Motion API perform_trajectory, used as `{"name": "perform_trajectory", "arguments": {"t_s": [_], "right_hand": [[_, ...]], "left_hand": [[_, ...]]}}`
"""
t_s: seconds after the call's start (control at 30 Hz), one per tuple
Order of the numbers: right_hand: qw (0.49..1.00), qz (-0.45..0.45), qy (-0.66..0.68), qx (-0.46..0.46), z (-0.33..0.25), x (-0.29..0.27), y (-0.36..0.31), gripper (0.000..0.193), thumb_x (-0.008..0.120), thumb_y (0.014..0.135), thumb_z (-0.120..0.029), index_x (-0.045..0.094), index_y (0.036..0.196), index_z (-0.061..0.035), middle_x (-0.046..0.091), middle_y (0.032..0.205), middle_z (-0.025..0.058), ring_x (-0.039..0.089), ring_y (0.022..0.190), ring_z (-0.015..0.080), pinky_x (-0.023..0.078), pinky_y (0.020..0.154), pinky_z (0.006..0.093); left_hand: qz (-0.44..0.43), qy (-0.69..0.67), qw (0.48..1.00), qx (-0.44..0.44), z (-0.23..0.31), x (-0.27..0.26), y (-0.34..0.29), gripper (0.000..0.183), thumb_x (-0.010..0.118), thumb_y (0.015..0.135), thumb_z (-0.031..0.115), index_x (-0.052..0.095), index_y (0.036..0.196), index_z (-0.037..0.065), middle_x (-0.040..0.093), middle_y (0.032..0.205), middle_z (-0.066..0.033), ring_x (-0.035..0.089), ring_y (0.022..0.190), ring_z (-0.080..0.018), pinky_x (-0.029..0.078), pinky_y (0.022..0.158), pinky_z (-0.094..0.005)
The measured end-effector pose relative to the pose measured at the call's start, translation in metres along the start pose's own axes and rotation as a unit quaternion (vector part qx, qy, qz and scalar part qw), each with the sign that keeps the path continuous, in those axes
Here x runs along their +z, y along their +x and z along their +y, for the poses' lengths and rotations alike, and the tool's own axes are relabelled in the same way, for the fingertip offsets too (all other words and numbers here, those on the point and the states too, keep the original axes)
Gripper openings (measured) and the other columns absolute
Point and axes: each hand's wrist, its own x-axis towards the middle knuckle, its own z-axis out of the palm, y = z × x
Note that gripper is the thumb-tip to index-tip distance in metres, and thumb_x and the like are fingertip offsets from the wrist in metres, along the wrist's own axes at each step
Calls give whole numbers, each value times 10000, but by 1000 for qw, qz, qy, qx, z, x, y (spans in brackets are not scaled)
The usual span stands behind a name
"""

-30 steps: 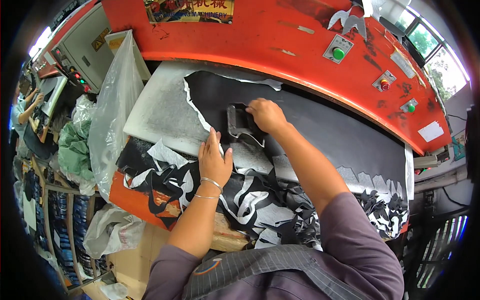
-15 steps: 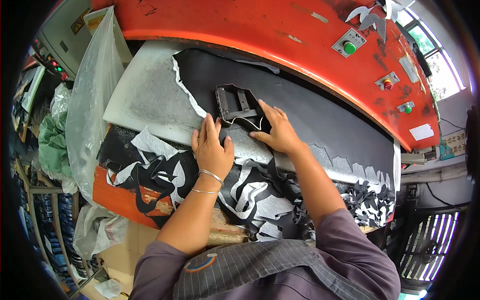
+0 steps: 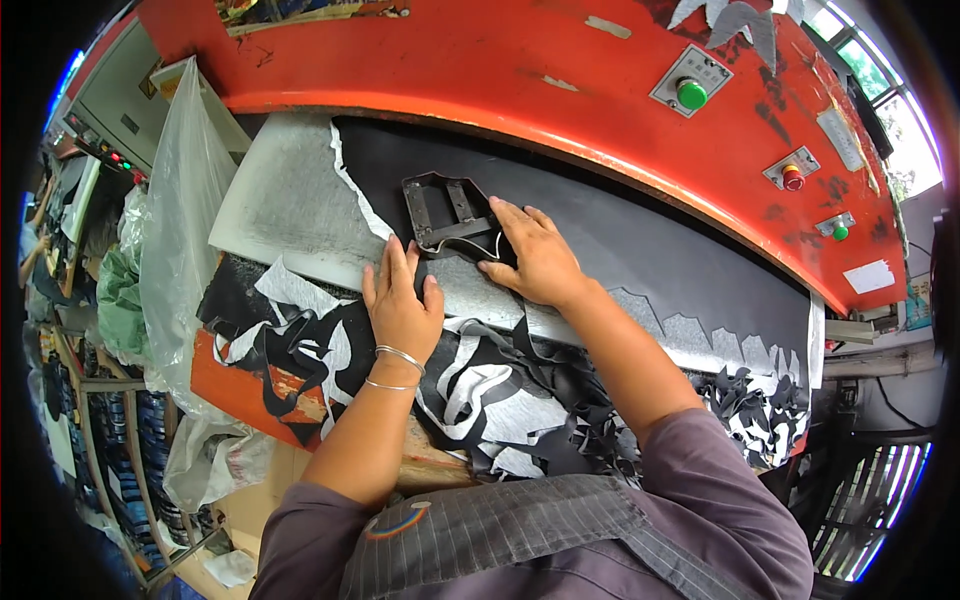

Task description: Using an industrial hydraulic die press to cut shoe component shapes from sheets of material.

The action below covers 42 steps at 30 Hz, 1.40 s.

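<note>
A dark metal cutting die (image 3: 427,237), an open frame with crossbars, stands on a black sheet (image 3: 640,230) with a pale backing. Around the die's right side, my right hand (image 3: 535,253) is closed, fingers at its upper edge and thumb lower down. Flat by the die's lower left corner lies my left hand (image 3: 405,305), its fingers stretched out over the sheet's edge and holding nothing. Beneath the sheet is a worn white cutting board (image 3: 275,190). The sheet's near edge is cut in a zigzag at the right.
Black and white offcuts (image 3: 520,415) heap along the near side of the board. Behind it runs a red machine beam (image 3: 480,60) with a green button (image 3: 691,94) and a red button (image 3: 793,177). Clear plastic (image 3: 185,240) hangs at the left, beside a shelf rack (image 3: 105,385).
The view has shifted slightly, so the die and both hands appear further left in the picture. Both hands keep nearly the same places about the die.
</note>
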Motion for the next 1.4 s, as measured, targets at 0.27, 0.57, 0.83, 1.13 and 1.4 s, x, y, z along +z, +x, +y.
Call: {"name": "perform_trajectory", "arguments": {"t_s": [0.27, 0.57, 0.83, 1.13, 1.4], "right_hand": [[988, 144, 37, 35, -18, -67, -79, 889, 732, 751, -397, 283, 1446, -73, 329, 1447, 229, 245, 1385, 371, 199, 1116, 491], [588, 787, 68, 172, 108, -285, -271, 608, 389, 989, -407, 332, 1381, 55, 354, 1413, 220, 349, 1312, 280, 258, 1099, 371], [645, 687, -47, 333, 123, -300, -338, 803, 300, 956, -575, 123, 1467, 18, 61, 1531, 257, 71, 1435, 337, 131, 1135, 447], [808, 557, 106, 161, 4, -249, -382, 438, 442, 992, -218, 381, 1373, -11, 512, 1291, 131, 508, 1171, 218, 393, 991, 344], [965, 166, 200, -22, -155, -98, -206, 471, 732, 795, -202, 566, 1215, -66, 660, 1022, 98, 623, 953, 234, 500, 809, 362]], "left_hand": [[118, -137, 983, -23, 20, -28, 3, 552, 609, 797, 65, 437, 1312, -29, 564, 1207, -228, 511, 1156, -358, 383, 991, -393], [-152, -378, 893, 193, 240, -58, 33, 191, 639, 861, 216, 678, 922, 40, 683, 811, -115, 669, 697, -188, 517, 644, -291], [-20, -199, 941, 274, 273, -65, 33, 324, 569, 866, 281, 612, 657, 37, 598, 643, -181, 600, 626, -378, 480, 583, -445], [-256, -29, 966, 23, 85, -150, -160, 255, 561, 864, 292, 637, 751, 77, 634, 777, -134, 609, 752, -338, 481, 679, -447], [-114, 16, 991, 63, 70, -126, -210, 181, 583, 794, 223, 649, 738, 65, 596, 816, -116, 564, 866, -299, 423, 800, -418]]}}
